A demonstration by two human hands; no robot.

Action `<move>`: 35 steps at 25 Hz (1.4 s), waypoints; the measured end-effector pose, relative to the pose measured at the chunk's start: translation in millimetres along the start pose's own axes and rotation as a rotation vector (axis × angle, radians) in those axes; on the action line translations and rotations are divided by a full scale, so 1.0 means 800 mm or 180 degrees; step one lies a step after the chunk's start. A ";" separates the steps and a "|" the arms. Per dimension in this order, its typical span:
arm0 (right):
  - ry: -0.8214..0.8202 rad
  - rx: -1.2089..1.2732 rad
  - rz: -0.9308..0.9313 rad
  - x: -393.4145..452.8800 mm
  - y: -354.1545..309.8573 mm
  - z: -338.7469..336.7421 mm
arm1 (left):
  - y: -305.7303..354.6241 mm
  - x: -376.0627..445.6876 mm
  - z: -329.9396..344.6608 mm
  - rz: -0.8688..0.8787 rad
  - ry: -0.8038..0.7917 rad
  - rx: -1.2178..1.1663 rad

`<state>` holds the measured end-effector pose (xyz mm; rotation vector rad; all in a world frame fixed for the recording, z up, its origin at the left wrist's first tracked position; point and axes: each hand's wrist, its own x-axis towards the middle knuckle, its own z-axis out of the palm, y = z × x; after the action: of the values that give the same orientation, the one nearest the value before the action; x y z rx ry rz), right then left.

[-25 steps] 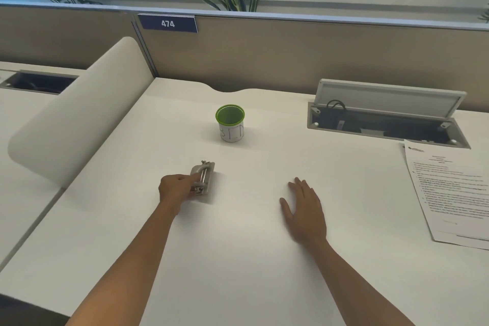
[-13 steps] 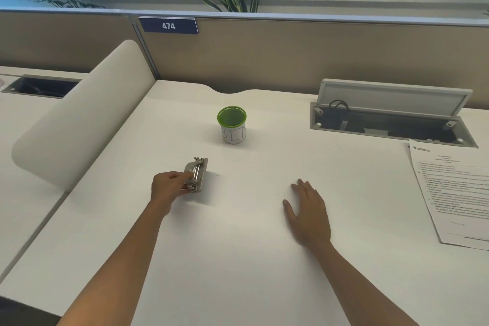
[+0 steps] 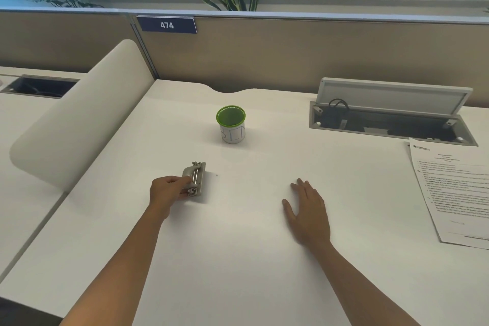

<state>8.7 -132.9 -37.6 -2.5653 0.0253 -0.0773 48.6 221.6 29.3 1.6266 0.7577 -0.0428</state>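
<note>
A small grey metal hole punch (image 3: 196,178) lies on the white desk (image 3: 238,259), left of centre. My left hand (image 3: 165,193) grips its near-left side, fingers curled round its lever. My right hand (image 3: 308,213) lies flat on the desk with straight fingers, well to the right of the punch, holding nothing. A white cup with a green rim (image 3: 231,124) stands upright behind the punch. A tiny white speck (image 3: 217,174) lies just right of the punch.
Printed sheets (image 3: 455,193) lie at the right edge. An open cable tray (image 3: 391,124) with its lid up is sunk into the desk at back right. A curved white divider (image 3: 76,119) rises on the left; a beige partition (image 3: 291,55) closes the back.
My left hand has slid the hole punch a little to the left across the desk. My right hand has stayed flat in place.
</note>
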 end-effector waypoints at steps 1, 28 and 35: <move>-0.0001 0.0002 0.0002 0.000 0.000 0.000 | -0.001 0.001 -0.002 -0.0002 0.0018 0.0010; -0.0821 0.2790 -0.0219 0.009 -0.174 0.021 | 0.006 -0.038 0.047 -0.0770 -0.1512 -0.1617; -0.0845 0.2896 -0.0107 0.013 -0.173 0.030 | 0.000 -0.037 0.049 -0.0801 -0.1532 -0.1460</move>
<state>20.6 -3.9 18.4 -1.6486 -0.1262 0.1981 40.4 173.2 34.0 1.0203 0.5407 -0.3986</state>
